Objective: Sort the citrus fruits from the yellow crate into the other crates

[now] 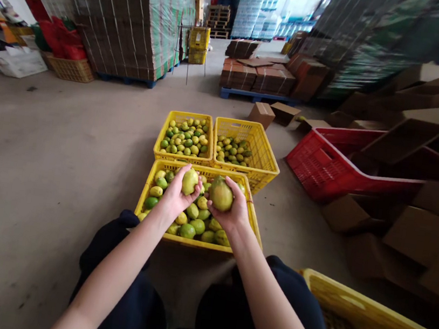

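Here, above the near yellow crate point(146, 189) of green and yellow fruit, a seated person holds one piece in each hand: the left hand point(176, 196) grips a small pale fruit point(190, 181), and just beside it the right hand point(233, 210) cups a larger, rounder fruit point(221, 194), both raised over the pile.

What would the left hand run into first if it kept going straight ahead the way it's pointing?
Probably the far wall of the near yellow crate, then the far left crate of fruit behind it. The left hand, holding a yellow-green fruit, points forward and slightly up; its height above the crate is hard to judge, so it might clear the wall.
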Demonstrator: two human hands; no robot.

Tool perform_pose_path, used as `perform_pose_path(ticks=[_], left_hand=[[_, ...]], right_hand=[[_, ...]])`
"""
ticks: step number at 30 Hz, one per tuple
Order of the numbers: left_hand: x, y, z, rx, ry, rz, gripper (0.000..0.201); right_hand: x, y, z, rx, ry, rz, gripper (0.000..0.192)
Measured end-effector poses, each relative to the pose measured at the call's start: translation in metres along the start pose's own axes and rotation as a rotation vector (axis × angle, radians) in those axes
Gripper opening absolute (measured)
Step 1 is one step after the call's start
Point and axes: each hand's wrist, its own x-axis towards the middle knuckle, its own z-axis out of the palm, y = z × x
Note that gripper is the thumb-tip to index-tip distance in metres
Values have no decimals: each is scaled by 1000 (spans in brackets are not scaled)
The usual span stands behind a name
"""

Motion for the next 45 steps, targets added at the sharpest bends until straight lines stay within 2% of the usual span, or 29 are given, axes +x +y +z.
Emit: perform_pose_path(ticks=[4, 7, 11, 16, 20, 25, 31, 33, 35, 39, 45], left_hand=[[3, -2, -3, 24, -63, 59, 25], [5, -4, -4, 18, -82, 82, 22], [3, -4, -2, -46, -68, 78, 28], [3, -1, -2, -87, -26, 83, 13], [7, -2, -7, -52, -45, 55, 19], [9, -5, -10, -49, -89, 43, 29], [4, -3, -3, -62, -1, 60, 13], [4, -3, -2, -63, 37, 85, 12], [5, -4, -4, -59, 25, 78, 14], [8, -5, -9, -42, -48, 24, 25], [6, -4, -8, -91, 53, 66, 17]], right_hand=[[4, 0, -1, 29, -32, 8, 23], [7, 1, 2, 30, 7, -38, 16], [6, 3, 5, 22, 76, -75, 10], [0, 2, 3, -24, 12, -87, 5], [-2, 1, 3, -13, -26, 5, 17], [3, 4, 4, 24, 51, 13, 24], [4, 5, 3, 62, -2, -30, 15], [1, 3, 3, 62, -10, -25, 15], [-1, 2, 2, 64, -7, -3, 14], [-3, -1, 1, 112, 76, 39, 15], [5, 0, -2, 98, 226, 48, 17]])
